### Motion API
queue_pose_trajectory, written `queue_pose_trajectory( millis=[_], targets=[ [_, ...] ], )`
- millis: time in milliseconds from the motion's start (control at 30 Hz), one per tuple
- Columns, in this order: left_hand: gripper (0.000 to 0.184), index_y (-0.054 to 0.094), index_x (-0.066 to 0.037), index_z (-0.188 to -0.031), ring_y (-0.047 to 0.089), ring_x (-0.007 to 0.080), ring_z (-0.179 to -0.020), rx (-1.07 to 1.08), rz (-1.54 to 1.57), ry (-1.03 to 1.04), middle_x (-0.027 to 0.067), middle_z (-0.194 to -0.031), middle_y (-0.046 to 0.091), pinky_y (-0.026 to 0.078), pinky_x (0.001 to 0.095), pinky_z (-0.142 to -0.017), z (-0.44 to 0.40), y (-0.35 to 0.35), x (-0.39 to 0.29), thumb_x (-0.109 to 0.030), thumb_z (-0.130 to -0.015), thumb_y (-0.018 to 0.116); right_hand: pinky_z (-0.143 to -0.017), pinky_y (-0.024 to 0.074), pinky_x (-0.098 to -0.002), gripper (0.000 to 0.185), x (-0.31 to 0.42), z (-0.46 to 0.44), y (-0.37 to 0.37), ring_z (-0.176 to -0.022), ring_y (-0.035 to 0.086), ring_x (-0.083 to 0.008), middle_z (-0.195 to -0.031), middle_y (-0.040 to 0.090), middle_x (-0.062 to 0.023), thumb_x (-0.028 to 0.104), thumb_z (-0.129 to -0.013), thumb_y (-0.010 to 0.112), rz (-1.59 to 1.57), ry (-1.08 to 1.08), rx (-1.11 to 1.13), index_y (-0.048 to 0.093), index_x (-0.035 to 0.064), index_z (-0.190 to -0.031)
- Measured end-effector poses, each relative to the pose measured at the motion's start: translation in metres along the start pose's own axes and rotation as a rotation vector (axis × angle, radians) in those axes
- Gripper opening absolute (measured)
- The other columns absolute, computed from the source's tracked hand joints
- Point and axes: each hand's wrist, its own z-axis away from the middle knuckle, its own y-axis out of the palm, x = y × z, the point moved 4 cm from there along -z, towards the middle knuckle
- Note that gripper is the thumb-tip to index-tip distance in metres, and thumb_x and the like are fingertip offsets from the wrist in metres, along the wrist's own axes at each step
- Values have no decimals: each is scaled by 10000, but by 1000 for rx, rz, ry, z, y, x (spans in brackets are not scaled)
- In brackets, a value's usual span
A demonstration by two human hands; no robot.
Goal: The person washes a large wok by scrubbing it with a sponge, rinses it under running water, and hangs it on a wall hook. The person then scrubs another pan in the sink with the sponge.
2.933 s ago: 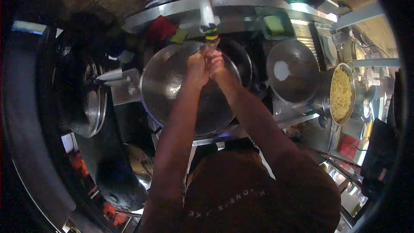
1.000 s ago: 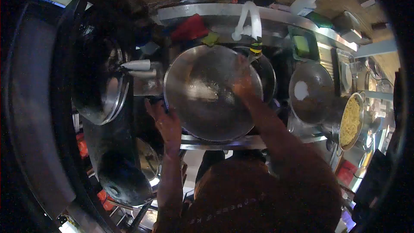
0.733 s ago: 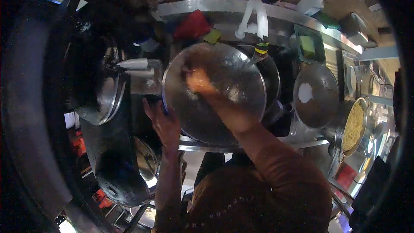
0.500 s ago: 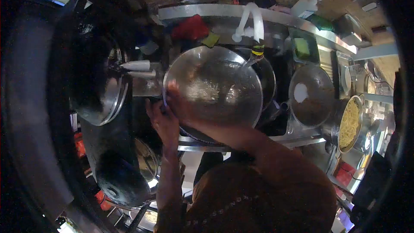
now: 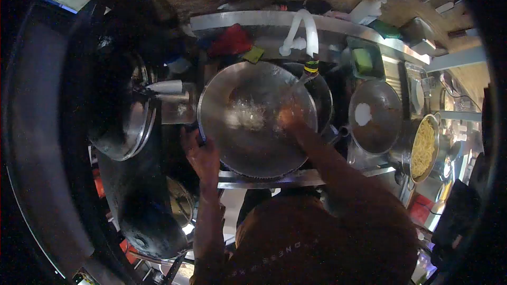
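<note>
A large metal wok [image 5: 248, 148] stands in the middle, wet and shiny inside. Water runs into its upper right part from a white faucet [image 5: 310, 37] with a yellow and black band. My right hand [image 5: 289, 113] is inside the wok on its right side, below the stream; its fingers are smeared by motion and what they hold, if anything, cannot be made out. At the wok's lower left rim is my left hand [image 5: 202, 153], its fingers apart beside the rim and its grip on the rim hard to see.
A smaller wok [image 5: 377, 126] with something white in it stands at the right, beside a pot of noodles [image 5: 423, 148]. Behind are a red cloth [image 5: 232, 41], a green sponge [image 5: 253, 54] and a green container [image 5: 363, 59]. Dark pans [image 5: 127, 142] stand left.
My hands were together under the faucet, then parted. My left hand moved to the wok's left rim; my right hand swept left across the wok and is now back on its right side.
</note>
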Motion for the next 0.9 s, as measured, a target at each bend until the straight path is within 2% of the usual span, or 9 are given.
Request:
queue_pose_trajectory(
  millis=[233,367,467,567,633,700,767,833,900],
  targets=[
    [352,555,-21,-1127,414,437,-1291,25,-240,131,288,-1379,429,398,510,-1035,3,-13,-36,-97,-806,678,-989,358,-379,468,45,-45,63,-1165,457,-231,-1302,466,-130,244,-968,487,-69,139,-41,393,35,-1376],
    [366,554,-59,-1168,367,414,-1336,-93,-650,244,227,-1394,442,389,513,-1036,-3,-20,-96,-120,-824,663,-951,385,-364,470,33,-29,55,-1121,482,-210,-1268,492,-108,272,-964,501,-441,170,-83,405,49,-1367],
    [343,574,-93,-1172,446,401,-1281,-14,-344,475,178,-1325,522,395,536,-1025,-7,-12,-128,-121,-840,655,-923,405,-353,471,-7,-32,35,-1088,502,-194,-1242,511,-92,292,-961,512,-996,265,-34,415,60,-1360],
    [249,604,-84,-1115,582,333,-1136,195,158,398,139,-1178,610,495,491,-914,-4,54,-100,-146,-878,643,-895,426,-342,473,-36,-37,19,-1055,521,-178,-1217,531,-75,312,-958,523,-1446,307,36,424,71,-1353],
    [184,615,-47,-1034,658,246,-952,533,591,87,106,-1039,652,560,390,-759,-11,98,-122,-159,-892,648,-877,440,-334,474,-42,-34,12,-1033,534,-168,-1199,544,-64,326,-956,530,-1663,264,47,430,78,-1348],
    [163,615,-32,-951,661,184,-866,728,1063,-503,94,-944,647,542,286,-628,-10,142,-152,-180,-897,656,-858,453,-327,476,-45,-29,11,-1011,547,-157,-1182,557,-53,340,-954,537,-1827,166,15,436,85,-1344],
    [346,624,-50,-1051,666,175,-851,883,1092,-576,68,-1006,673,565,316,-736,-18,194,-160,-360,-902,652,-839,467,-319,477,-49,-22,6,-989,559,-147,-1165,570,-42,353,-952,544,-1948,86,-22,442,92,-1339],
    [354,620,-68,-1048,662,156,-816,771,960,-51,75,-961,669,556,325,-670,-29,241,-163,-389,-901,642,-820,480,-312,479,-50,-17,-2,-968,572,-136,-1148,583,-31,367,-950,551,-2000,69,-73,449,99,-1334],
    [364,611,-80,-1069,661,166,-798,825,907,-116,86,-921,665,541,345,-616,-38,272,-176,-406,-906,621,-858,468,-311,542,-34,-12,-22,-1026,559,-144,-1203,557,-34,408,-957,541,-2026,129,-161,406,99,-1381]
  ],
)
